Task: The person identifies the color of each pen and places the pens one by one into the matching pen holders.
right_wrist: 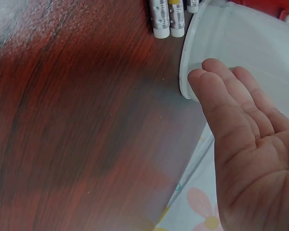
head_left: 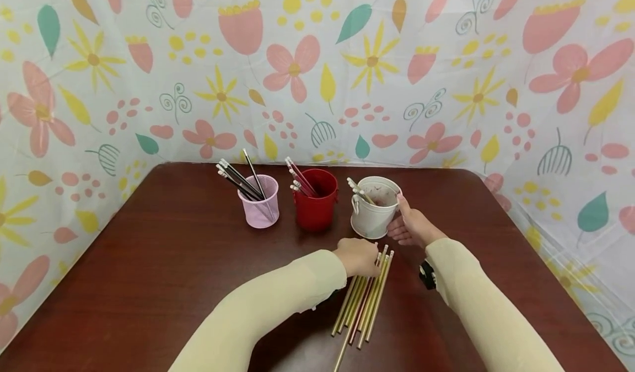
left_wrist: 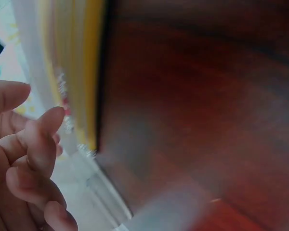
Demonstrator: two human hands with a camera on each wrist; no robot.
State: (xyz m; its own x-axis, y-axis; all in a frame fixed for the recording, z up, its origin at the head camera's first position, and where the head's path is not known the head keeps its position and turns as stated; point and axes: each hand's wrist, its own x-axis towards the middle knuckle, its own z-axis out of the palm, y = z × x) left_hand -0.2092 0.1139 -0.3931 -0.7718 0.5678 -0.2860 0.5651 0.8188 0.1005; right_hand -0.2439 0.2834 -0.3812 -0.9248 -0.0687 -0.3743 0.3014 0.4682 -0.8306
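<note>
Worktop (head_left: 173, 262): dark wood
Left hand (head_left: 358, 256): digits parted over gold pencils (head_left: 380, 296); best pinch near erasers (head_left: 392, 253)
Right hand (head_left: 414, 226): straight-fingered; should steady white bucket (head_left: 369, 220)

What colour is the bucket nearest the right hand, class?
The bucket is white; the head view shows it best.

Floral-print cloth (head_left: 317, 69) hanging behind and beside dark brown table (head_left: 163, 262).

Cloth backdrop (head_left: 317, 113): white, printed with pink and yellow flowers.
Tabletop (head_left: 149, 262): dark red-brown, wood-grained, bordered by cloth behind.
</note>
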